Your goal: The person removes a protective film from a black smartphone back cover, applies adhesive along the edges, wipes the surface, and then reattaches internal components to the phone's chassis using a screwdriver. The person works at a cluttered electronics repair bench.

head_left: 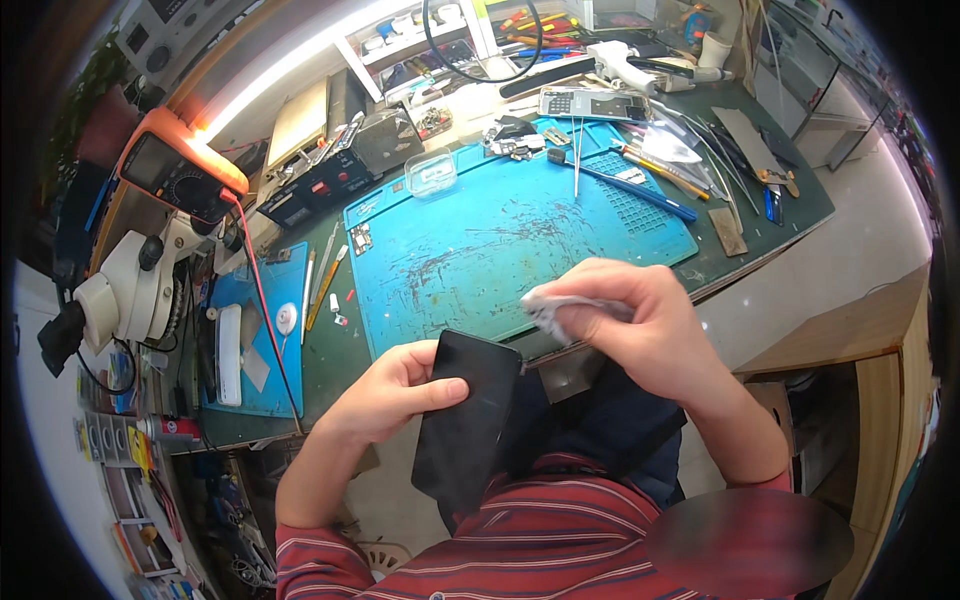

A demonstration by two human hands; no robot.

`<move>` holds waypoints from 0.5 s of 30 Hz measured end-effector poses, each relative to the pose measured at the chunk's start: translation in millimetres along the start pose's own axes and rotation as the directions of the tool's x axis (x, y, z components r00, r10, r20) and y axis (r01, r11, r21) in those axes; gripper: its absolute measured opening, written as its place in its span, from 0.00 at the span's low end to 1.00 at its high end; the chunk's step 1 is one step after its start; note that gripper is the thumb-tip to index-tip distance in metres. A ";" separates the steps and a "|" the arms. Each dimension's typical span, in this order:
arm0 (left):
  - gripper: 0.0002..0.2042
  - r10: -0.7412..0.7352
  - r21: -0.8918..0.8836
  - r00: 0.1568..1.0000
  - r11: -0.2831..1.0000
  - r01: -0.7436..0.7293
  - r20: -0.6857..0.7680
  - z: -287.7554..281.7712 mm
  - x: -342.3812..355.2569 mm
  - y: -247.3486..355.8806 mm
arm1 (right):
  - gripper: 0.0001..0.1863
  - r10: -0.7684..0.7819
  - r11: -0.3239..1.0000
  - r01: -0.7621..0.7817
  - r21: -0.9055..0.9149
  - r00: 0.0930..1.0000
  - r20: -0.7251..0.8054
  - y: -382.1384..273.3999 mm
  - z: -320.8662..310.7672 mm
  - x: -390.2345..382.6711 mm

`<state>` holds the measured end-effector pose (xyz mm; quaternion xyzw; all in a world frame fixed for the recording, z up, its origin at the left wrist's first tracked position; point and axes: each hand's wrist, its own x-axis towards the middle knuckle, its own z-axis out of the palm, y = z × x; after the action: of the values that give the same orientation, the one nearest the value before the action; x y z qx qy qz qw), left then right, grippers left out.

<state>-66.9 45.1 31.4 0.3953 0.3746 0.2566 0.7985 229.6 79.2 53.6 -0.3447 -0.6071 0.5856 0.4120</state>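
My left hand [410, 390] grips a black smartphone [470, 420] upright over my lap, thumb lying across its dark front face. To the right and a little higher, my right hand [625, 320] pinches a crumpled greyish-white cloth or wipe [555, 310] between thumb and fingers, near the front edge of a blue silicone mat [430, 250] and apart from the phone.
The green bench [800, 210] also holds an orange multimeter [180, 165], a white microscope [135, 290], a smaller blue mat [285, 380], a clear plastic box [430, 172], tweezers, a blue-handled tool [655, 200], several pens and picks, and a white glue gun [620, 70].
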 end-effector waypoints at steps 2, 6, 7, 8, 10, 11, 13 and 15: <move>0.20 0.013 -0.098 1.000 0.995 -0.014 -0.013 1.3 -3.5 -4.6 | 0.13 -0.211 0.970 0.199 -0.137 0.974 -0.081 11.3 3.5 -6.7; 0.21 0.063 -0.189 0.997 0.979 -0.070 -0.042 6.1 -3.7 -14.2 | 0.17 -0.456 0.857 0.410 -0.313 0.886 -0.089 26.9 16.6 -17.9; 0.22 0.077 -0.198 0.996 0.976 -0.084 -0.045 6.7 -3.6 -15.6 | 0.18 -0.483 0.840 0.435 -0.325 0.872 -0.081 28.3 20.2 -19.1; 0.22 0.082 -0.196 0.995 0.976 -0.092 -0.060 8.4 -3.6 -15.4 | 0.20 -0.519 0.816 0.466 -0.343 0.851 -0.078 30.8 23.2 -19.2; 0.21 0.095 -0.193 0.991 0.975 -0.111 -0.091 10.4 -3.2 -14.7 | 0.21 -0.533 0.802 0.475 -0.361 0.843 -0.075 30.7 28.6 -19.1; 0.21 0.094 -0.189 0.991 0.976 -0.109 -0.091 10.3 -2.7 -14.0 | 0.22 -0.540 0.796 0.480 -0.370 0.839 -0.073 30.9 30.0 -18.8; 0.21 0.095 -0.176 0.991 0.978 -0.110 -0.092 11.3 -2.8 -11.9 | 0.23 -0.560 0.777 0.495 -0.389 0.826 -0.068 33.0 30.5 -17.3; 0.21 0.098 -0.158 0.991 0.981 -0.112 -0.095 12.8 -3.2 -10.8 | 0.23 -0.568 0.768 0.502 -0.398 0.820 -0.064 33.6 30.6 -14.5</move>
<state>-57.3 31.2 28.9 0.3365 0.3653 0.3452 0.7963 205.9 55.6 19.6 -0.2783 -0.7377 0.2868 0.5442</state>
